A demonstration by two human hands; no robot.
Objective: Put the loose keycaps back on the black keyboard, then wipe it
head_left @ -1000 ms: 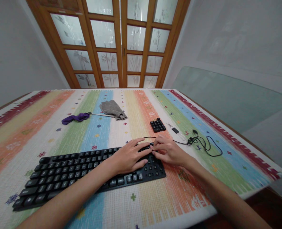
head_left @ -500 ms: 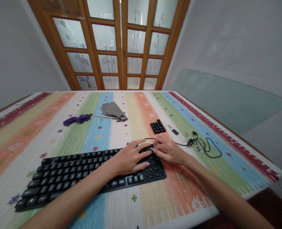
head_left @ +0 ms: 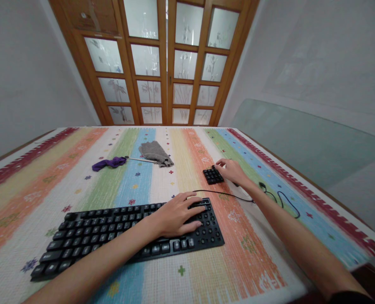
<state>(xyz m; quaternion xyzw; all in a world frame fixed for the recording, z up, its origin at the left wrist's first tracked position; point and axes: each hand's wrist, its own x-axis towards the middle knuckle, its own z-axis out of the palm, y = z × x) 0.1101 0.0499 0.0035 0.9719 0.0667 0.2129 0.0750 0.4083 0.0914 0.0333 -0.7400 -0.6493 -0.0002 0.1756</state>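
Note:
A black keyboard [head_left: 94, 230] lies across the front of the table, with the keys gone from its number pad [head_left: 211, 226], where dark switch posts show. My left hand [head_left: 177, 215] rests on the keyboard's right part, palm down with its fingers apart. Farther off, my right hand [head_left: 231, 170] reaches to a tight block of loose black keycaps [head_left: 212, 175]. Thumb and fingertips close together on a keycap at the block's upper right corner. A small dark object [head_left: 236, 184] beside the block is mostly covered by my right hand.
A grey cloth [head_left: 157, 153] and a purple cloth [head_left: 109, 163] lie toward the back, with a thin light stick [head_left: 141, 159] between them. A black cable [head_left: 228, 194] runs from the keyboard to the right, partly under my right forearm. Striped cloth [head_left: 181, 291] covers the table.
My right hand has left the keyboard's number pad and moved forward and right to the loose keycaps. My left hand stays on the keyboard. The view has shifted slightly.

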